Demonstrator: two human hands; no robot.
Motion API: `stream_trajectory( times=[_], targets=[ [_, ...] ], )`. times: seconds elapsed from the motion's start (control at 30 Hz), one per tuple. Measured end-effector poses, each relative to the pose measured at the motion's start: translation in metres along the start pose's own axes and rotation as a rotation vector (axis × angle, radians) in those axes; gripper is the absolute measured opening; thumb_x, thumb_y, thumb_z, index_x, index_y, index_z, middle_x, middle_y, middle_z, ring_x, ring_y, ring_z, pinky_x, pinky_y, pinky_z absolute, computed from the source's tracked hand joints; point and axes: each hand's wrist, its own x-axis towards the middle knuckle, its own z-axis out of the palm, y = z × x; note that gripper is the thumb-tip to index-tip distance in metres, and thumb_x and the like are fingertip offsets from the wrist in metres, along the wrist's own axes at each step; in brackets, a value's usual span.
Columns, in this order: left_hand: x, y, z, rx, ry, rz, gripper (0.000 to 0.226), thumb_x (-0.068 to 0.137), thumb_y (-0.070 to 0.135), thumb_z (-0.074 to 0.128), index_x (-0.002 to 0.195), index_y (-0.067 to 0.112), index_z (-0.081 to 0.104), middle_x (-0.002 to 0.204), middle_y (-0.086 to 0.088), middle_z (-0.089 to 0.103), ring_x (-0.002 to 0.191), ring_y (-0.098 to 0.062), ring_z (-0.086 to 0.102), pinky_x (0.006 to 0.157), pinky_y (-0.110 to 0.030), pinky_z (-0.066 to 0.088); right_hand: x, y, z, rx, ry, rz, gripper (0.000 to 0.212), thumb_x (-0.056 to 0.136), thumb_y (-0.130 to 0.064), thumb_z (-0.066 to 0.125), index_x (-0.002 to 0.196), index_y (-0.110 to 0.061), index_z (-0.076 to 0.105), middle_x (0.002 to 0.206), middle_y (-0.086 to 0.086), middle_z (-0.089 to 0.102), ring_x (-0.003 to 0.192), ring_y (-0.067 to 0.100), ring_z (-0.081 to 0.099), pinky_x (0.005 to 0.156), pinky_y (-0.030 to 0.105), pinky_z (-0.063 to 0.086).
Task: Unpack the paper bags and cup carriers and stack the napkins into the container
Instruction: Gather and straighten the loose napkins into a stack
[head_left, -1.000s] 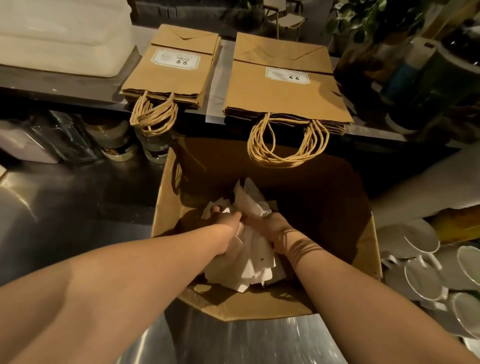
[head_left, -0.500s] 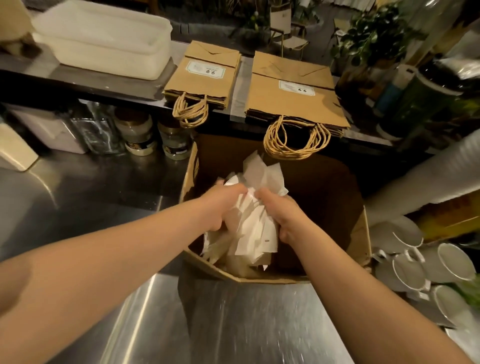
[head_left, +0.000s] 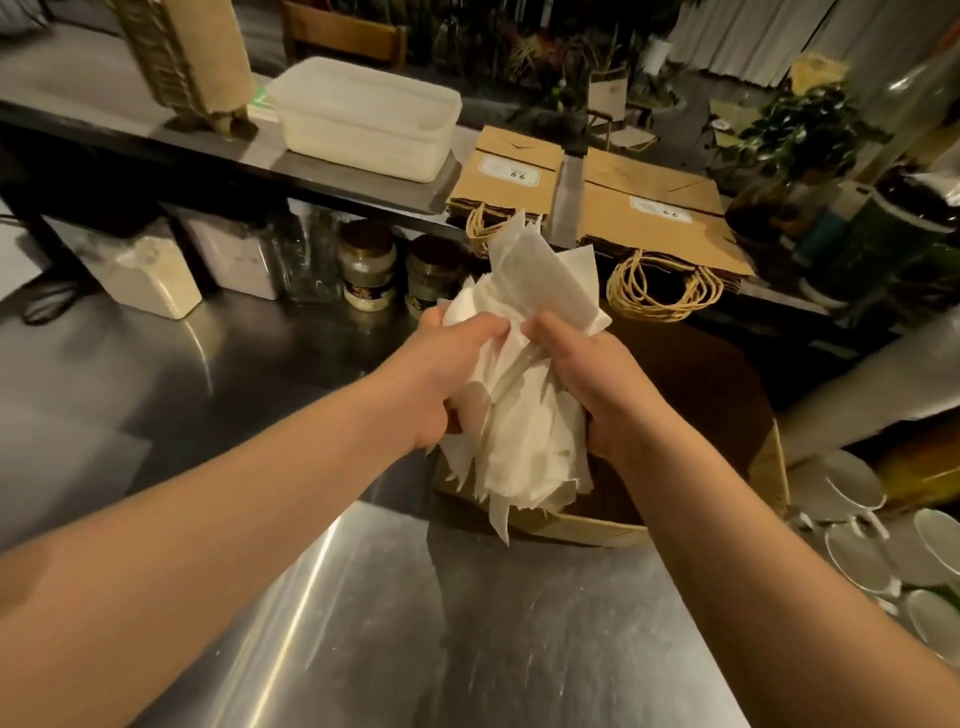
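napkins (head_left: 524, 395) lifted clear above box (head_left: 769, 467) | left hand (head_left: 441, 374), right hand (head_left: 597, 384) fingers curled, clutching bundle | container (head_left: 363, 117) at 11 o'clock

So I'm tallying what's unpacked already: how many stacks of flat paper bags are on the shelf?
2. The smaller stack lies right of the white container; the larger stack lies right of that, its handles hanging over the shelf edge. The napkins partly cover the smaller stack's handles.

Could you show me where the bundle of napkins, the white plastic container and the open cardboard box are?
napkins (head_left: 524, 415): head view, middle of the white bundle between both hands.
white plastic container (head_left: 363, 122): head view, its front wall, on the shelf.
cardboard box (head_left: 774, 467): head view, its right-hand flap.
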Motion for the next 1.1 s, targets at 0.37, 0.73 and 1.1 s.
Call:
stream_trajectory(
  times=[0.37, 0.73, 1.1],
  targets=[
    [-0.027, -0.026, -0.106, -0.134, 0.162, 0.065, 0.055, 0.09, 0.042, 0.073, 0.137, 0.045, 0.044, 0.118, -0.006, 0.068, 0.101, -0.035, 0.07, 0.074, -0.053, 0.061, -0.016, 0.004, 0.099, -0.282, -0.182, -0.122, 0.051, 0.081, -0.046, 0.07, 0.124, -0.022, 0.059, 0.107, 0.005, 0.071, 0.096, 0.025, 0.072, 0.09, 0.048, 0.06],
    [0.013, -0.155, -0.119, -0.065, 0.137, -0.215, 0.046, 0.103, 0.039, 0.059, 0.142, 0.047, 0.036, 0.119, -0.009, 0.067, 0.103, -0.035, 0.069, 0.084, -0.053, 0.062, -0.005, 0.112, 0.119, -0.888, -0.285, -0.132, 0.026, 0.096, -0.046, 0.065, 0.114, -0.034, 0.049, 0.102, -0.011, 0.059, 0.091, 0.009, 0.062, 0.072, 0.02, 0.051],
    [0.032, -0.184, -0.128, 0.845, 0.015, -0.192, 0.06, 0.082, 0.069, 0.059, 0.132, 0.037, 0.058, 0.127, -0.002, 0.059, 0.115, -0.03, 0.06, 0.102, -0.043, 0.052, -0.011, 0.181, 0.071, -1.358, -0.242, -0.072, 0.068, 0.09, -0.051, 0.059, 0.147, -0.041, 0.023, 0.134, 0.003, 0.06, 0.113, 0.031, 0.064, 0.091, 0.054, 0.057]
  ],
)
